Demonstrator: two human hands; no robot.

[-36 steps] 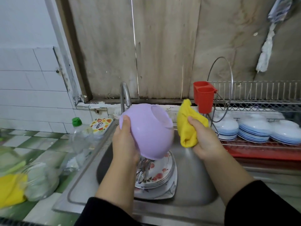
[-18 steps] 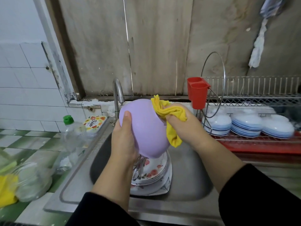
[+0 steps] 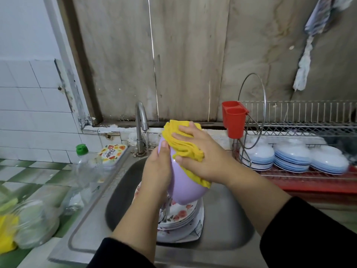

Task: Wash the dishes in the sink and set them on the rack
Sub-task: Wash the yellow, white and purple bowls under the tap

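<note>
Over the steel sink (image 3: 228,225) my left hand (image 3: 158,171) grips a lilac bowl (image 3: 183,188) by its rim, holding it on edge. My right hand (image 3: 201,159) presses a folded yellow cloth (image 3: 183,144) against the bowl's open side, fingers spread flat over it. Below the bowl lies a stack of floral plates (image 3: 179,215) with cutlery on a square white plate. A thin stream of water runs from the tap (image 3: 142,120). The wire rack (image 3: 301,128) at the right holds stacks of blue-rimmed white bowls (image 3: 291,157).
A red cutlery cup (image 3: 233,118) hangs on the rack's left end. Left of the sink stand a clear bottle with a green cap (image 3: 87,167), a patterned box (image 3: 112,151) and a glass jar (image 3: 34,225) on the tiled counter.
My right hand has brought the yellow cloth from beside the bowl onto its open side and now lies spread over it. The bowl has turned more on edge.
</note>
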